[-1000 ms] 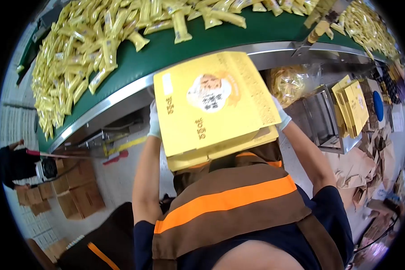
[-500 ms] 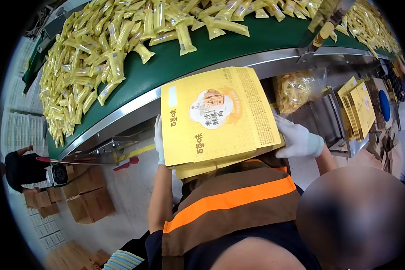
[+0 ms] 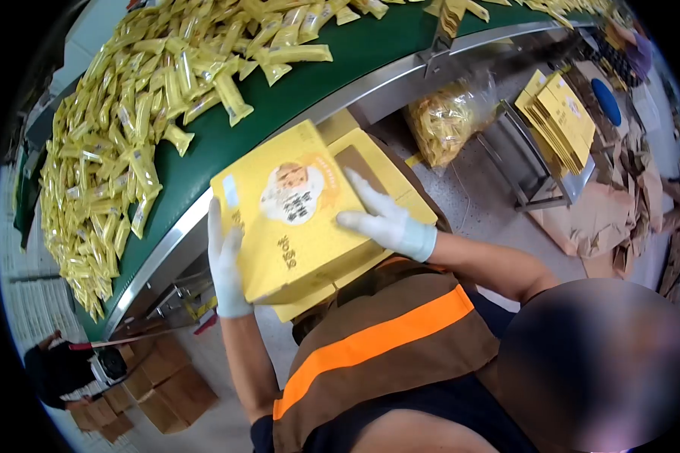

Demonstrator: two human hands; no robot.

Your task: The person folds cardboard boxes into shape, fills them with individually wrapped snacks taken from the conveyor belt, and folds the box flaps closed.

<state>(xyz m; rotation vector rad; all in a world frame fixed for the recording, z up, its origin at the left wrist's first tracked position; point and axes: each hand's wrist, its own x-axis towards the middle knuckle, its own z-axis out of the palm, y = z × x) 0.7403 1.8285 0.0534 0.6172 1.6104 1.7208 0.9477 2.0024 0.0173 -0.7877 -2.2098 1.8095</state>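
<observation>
A printed yellow cardboard box (image 3: 279,249) is held tilted in front of my apron, beside the conveyor edge. My left hand (image 3: 228,264), in a white glove, grips its left side, with the thumb near the printed face. My right hand (image 3: 389,223), also gloved, lies over its right side, thumb on the printed face and fingers along the edge. More yellow cardboard (image 3: 412,192) with a brown inner surface sticks out beneath on the right. Whether that is a flap or a second box, I cannot tell.
Yellow-wrapped snack bars (image 3: 140,113) are heaped on a green conveyor belt (image 3: 279,106) with a metal edge. A clear bag of wrapped bars (image 3: 446,124), a metal stand with flattened yellow boxes (image 3: 559,121) and brown paper (image 3: 597,219) are to the right. Brown cartons (image 3: 166,385) and a person (image 3: 57,374) are lower left.
The box has shifted left and turned, exposing yellow cardboard with a brown inside on its right. My right hand has moved from its right edge onto the printed face. The view has swung.
</observation>
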